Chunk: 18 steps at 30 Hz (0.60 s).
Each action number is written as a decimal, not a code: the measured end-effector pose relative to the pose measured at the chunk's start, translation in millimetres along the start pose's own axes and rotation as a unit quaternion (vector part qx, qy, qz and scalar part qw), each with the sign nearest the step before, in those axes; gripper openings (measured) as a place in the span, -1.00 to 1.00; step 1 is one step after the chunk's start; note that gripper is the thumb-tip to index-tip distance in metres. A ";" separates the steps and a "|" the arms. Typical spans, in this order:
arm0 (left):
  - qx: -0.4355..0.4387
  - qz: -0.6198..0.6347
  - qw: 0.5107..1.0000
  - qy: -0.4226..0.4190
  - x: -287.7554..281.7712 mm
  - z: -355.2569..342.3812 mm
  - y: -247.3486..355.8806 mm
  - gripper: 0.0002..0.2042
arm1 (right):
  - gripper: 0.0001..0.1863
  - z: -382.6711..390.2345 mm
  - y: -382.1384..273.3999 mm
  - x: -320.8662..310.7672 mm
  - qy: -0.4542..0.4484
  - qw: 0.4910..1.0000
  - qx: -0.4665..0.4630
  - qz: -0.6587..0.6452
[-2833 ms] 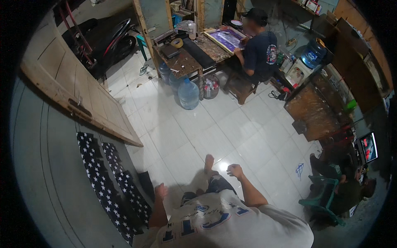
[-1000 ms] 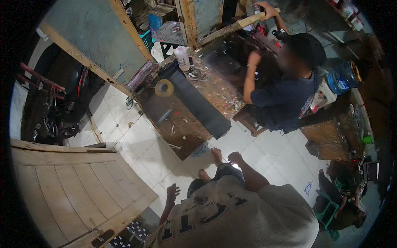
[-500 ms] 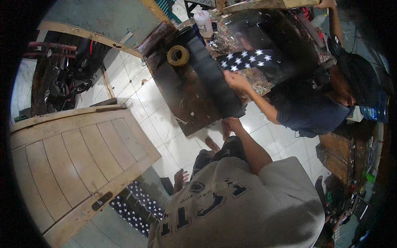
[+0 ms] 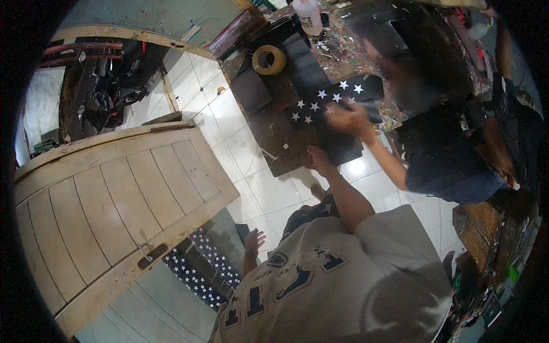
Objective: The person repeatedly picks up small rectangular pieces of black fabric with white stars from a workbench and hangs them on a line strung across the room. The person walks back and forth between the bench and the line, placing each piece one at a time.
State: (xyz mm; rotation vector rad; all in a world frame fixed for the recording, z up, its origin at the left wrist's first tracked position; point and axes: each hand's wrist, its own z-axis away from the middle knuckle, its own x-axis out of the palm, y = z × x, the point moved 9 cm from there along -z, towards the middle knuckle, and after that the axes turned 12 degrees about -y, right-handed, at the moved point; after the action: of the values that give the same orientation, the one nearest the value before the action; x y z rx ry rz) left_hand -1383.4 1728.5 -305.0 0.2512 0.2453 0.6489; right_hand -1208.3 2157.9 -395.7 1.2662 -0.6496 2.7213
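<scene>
My left hand [image 4: 254, 239] hangs open beside my clothing. My right hand [image 4: 316, 157] reaches to the front edge of the worktable [image 4: 273, 160], fingers loosely extended beside dark flat material, with nothing visible in them. Just beyond it, a co-worker's hand [image 4: 346, 117] grips a black piece with white stars [image 4: 320, 93], lying over a long black strip [image 4: 303, 60] on the table. A yellow tape roll [image 4: 274, 62] and a clear plastic bottle [image 4: 309, 17] stand on the table.
A wooden door [image 4: 114, 211] stands at left, with more starred strips [image 4: 194, 274] below it. A motorbike [image 4: 111, 86] is beyond the doorway. The co-worker [image 4: 446, 160] sits at right near a wooden desk [image 4: 480, 228].
I have moved closer to the table, and my right hand has risen to its edge. The co-worker's hand and starred piece have shifted toward me onto the black strip.
</scene>
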 end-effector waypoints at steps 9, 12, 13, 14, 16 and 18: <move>0.071 -0.020 0.996 -0.051 -26.6 10.8 -62.0 -0.65 | -0.79 -66.5 -22.2 -3.6 0.162 0.967 -0.158 -0.113; 0.044 0.078 0.996 -0.018 -20.9 31.3 -67.8 -0.66 | -0.88 -87.9 -26.5 10.6 0.093 0.964 -0.169 -0.184; 0.024 0.083 0.996 -0.011 -16.3 38.0 -68.3 -0.66 | -0.91 -93.5 -33.8 17.6 0.046 0.965 -0.181 -0.184; 0.020 0.077 0.997 -0.011 -10.6 42.6 -64.6 -0.65 | -0.95 -97.6 -39.7 18.7 0.043 0.965 -0.187 -0.178; 0.005 0.084 0.996 0.021 -7.8 50.5 -63.0 -0.64 | -0.97 -98.7 -44.0 9.0 0.103 0.941 -0.204 -0.251; -0.014 0.054 0.998 0.010 -2.3 50.3 -64.3 -0.63 | -0.96 -95.1 -45.3 3.6 0.158 0.923 -0.199 -0.289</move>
State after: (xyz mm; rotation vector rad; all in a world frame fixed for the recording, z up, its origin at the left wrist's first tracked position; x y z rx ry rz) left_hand -1333.8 1670.0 -276.9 0.2327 0.2424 0.7606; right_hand -1268.0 2237.0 -431.7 0.7428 -0.6233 2.0954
